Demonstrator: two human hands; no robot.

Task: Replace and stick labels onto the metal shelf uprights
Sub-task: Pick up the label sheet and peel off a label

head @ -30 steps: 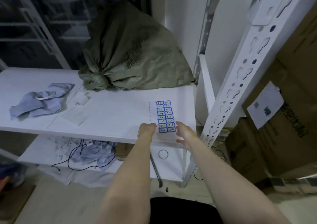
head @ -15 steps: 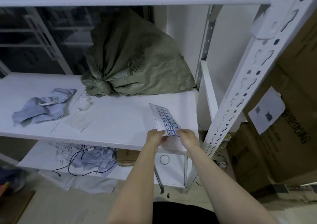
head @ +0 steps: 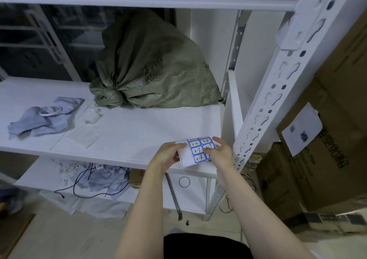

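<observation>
Our left hand (head: pixel 168 155) and right hand (head: pixel 220 153) pinch the label sheet (head: pixel 195 154) over the shelf's (head: pixel 139 135) near-right edge, so we judge peeling is in hand, needing a fingertip under one label's corner.

Storeroom / stockroom. White slotted metal shelving upright (head: pixel 315 40) at 2 o'clock, bare white shelf board (head: pixel 143 127) in front. Tied olive-green woven sack (head: pixel 151 76) at 12. Stacked brown cardboard cartons (head: pixel 341 92) at 3 on bare floor. Loose dark cables (head: pixel 87 187) on the lower shelf at 8.
</observation>
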